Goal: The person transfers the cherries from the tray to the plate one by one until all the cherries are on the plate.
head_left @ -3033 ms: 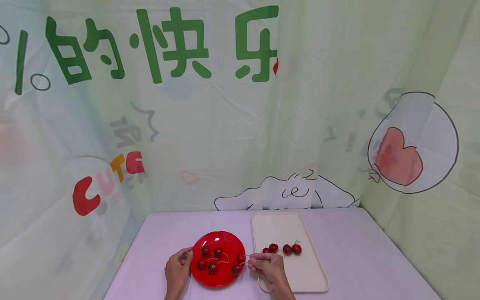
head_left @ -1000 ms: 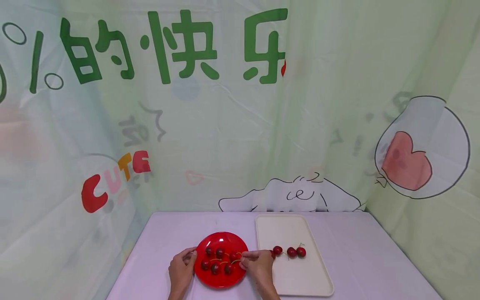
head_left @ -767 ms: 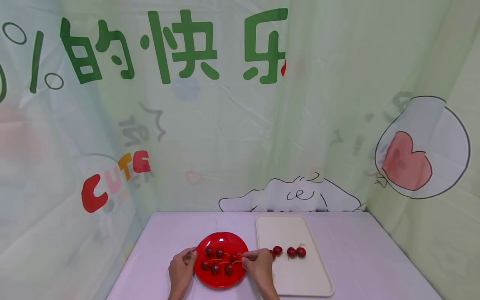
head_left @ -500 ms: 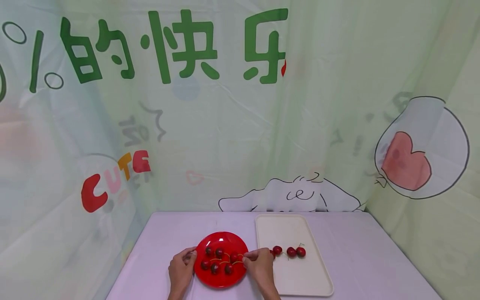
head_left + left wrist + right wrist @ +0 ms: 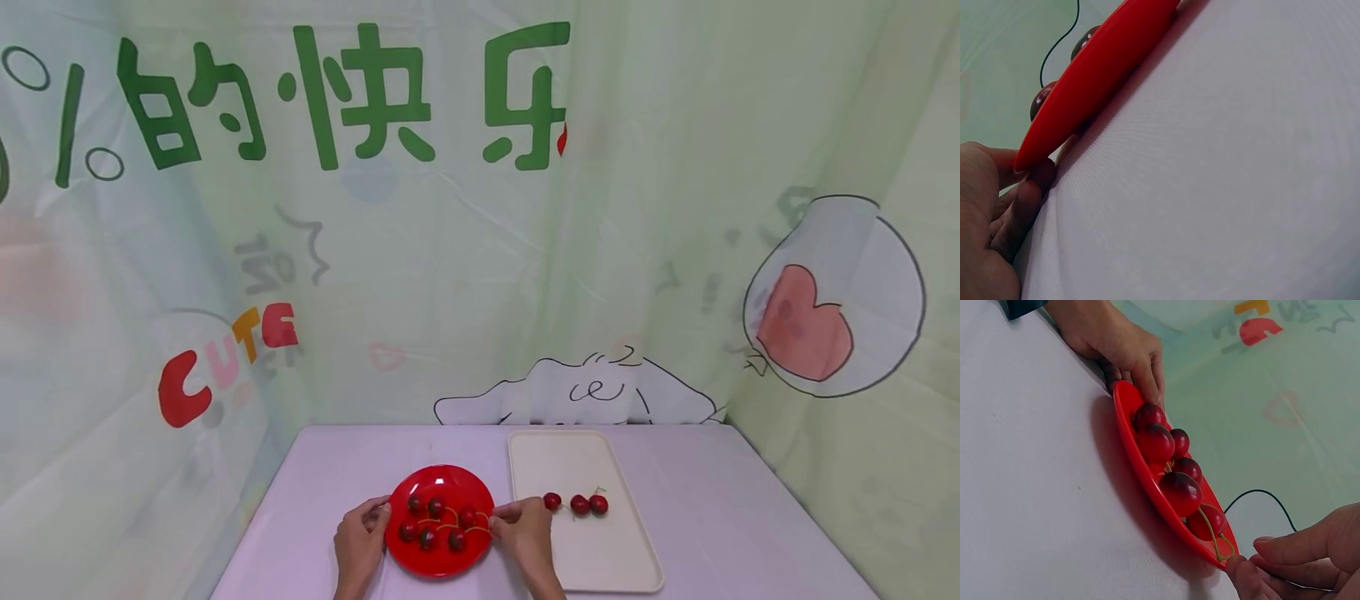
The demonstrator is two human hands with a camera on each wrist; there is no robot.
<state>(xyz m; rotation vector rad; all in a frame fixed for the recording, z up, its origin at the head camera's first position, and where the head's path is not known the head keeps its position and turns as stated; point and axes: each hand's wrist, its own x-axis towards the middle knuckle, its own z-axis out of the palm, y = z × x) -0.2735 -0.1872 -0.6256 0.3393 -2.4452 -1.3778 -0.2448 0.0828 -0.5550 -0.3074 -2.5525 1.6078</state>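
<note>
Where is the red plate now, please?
In the head view, the red plate is between the left hand and right hand, left of the pale tray.

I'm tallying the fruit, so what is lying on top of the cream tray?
In the head view, three red cherries show in a rough row on the cream tray. The right hand hides part of its left side, so whether anything lies there cannot be seen.

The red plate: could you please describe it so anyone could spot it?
On the lilac table, look between the left hand and the right hand. The red plate there bears six cherries; it is round, whereas the beige tray beside it is rectangular.
</note>
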